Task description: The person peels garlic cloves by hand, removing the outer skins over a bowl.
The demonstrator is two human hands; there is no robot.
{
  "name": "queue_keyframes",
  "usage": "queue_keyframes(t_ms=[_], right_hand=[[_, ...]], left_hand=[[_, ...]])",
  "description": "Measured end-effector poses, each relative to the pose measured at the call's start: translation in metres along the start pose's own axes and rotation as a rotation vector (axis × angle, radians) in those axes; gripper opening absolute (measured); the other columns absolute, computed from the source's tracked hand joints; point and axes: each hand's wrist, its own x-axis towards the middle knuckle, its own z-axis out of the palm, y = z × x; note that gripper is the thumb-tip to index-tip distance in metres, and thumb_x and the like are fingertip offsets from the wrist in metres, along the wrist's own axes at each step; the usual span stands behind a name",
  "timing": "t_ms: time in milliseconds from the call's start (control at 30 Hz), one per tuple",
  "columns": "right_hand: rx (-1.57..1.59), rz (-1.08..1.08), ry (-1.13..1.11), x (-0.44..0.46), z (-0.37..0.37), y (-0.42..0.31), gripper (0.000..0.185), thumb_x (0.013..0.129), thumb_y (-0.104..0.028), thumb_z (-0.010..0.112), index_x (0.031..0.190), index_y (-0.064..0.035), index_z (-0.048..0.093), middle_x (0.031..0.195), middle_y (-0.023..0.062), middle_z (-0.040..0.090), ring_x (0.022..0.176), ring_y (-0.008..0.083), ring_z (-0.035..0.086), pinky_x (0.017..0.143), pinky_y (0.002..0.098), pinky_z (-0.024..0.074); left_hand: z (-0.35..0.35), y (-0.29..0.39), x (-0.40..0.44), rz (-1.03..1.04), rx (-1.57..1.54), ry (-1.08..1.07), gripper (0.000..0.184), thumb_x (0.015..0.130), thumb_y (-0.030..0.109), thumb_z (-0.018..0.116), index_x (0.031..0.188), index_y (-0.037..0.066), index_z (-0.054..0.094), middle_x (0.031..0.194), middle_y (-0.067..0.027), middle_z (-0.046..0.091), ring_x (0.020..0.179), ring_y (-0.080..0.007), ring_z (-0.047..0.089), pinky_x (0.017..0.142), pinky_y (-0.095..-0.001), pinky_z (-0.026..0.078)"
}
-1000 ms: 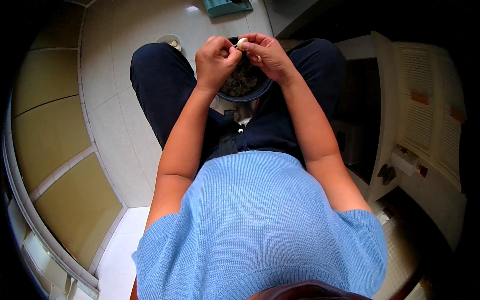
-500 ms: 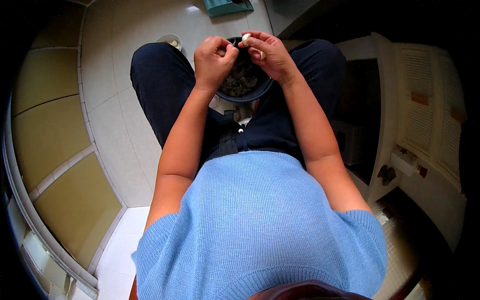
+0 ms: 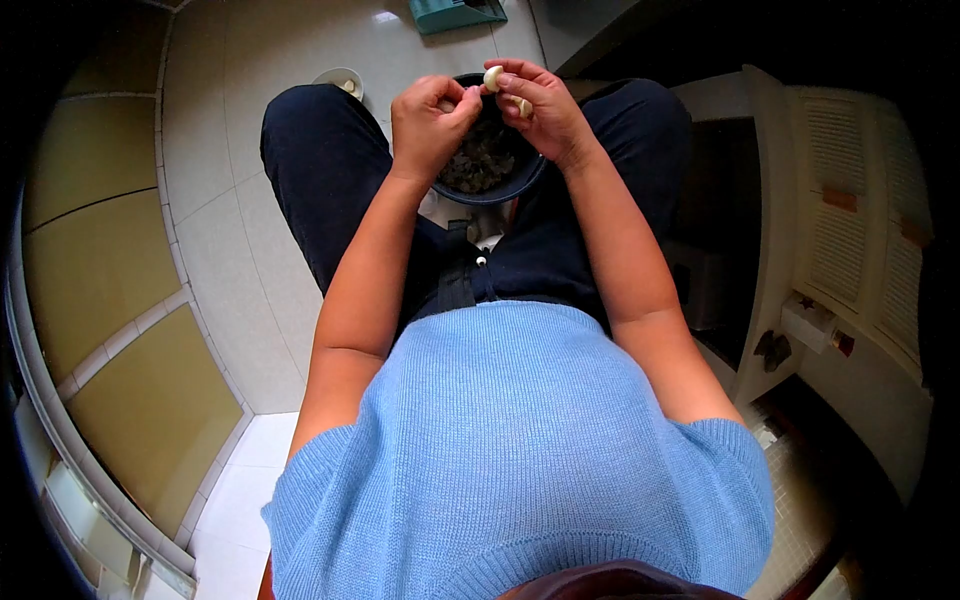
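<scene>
My right hand [image 3: 540,108] holds a pale, peeled-looking garlic clove [image 3: 493,78] between thumb and fingertips. A second pale piece [image 3: 522,106], likely another clove, is tucked under its curled fingers. Close on the left, my left hand [image 3: 432,120] is closed in a pinch, its thumb and fingertip almost touching the clove; what it holds is too small to make out. Both hands are above a dark round bin [image 3: 487,197] set between my knees. Dark, flaky scraps [image 3: 482,162] lie inside it, partly covered by the hands.
Beyond my left knee, a small white bowl [image 3: 330,76] with pale pieces in it sits on the tiled floor [image 3: 270,200]. A teal dustpan [image 3: 455,14] lies farther ahead. Yellowish cabinet doors [image 3: 150,410] line the left side, and a dark open-fronted unit [image 3: 712,240] stands on the right.
The left hand's pinched fingertips have shifted slightly right, towards the clove. The right hand keeps the clove in nearly the same place.
</scene>
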Motion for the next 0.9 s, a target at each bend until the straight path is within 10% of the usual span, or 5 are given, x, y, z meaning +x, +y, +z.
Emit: queue_keyframes(t_ms=[900], right_hand=[[-0.089, 0.036, -0.006, 0.001, 0.000, 0.003, 0.025, 0.085, -0.009, 0.058, 0.109, -0.0033, 0.059, 0.087, 0.0006, 0.062, 0.061, 0.0021, 0.049, 0.052, 0.0131, 0.0411]], left_hand=[[0.001, 0.006, 0.003, 0.067, -0.126, 0.098, 0.010, 0.078, 0.011, 0.066, 0.079, 0.001, 0.065, 0.071, -0.0039, 0.059, 0.061, -0.0105, 0.054, 0.056, -0.0223, 0.042]])
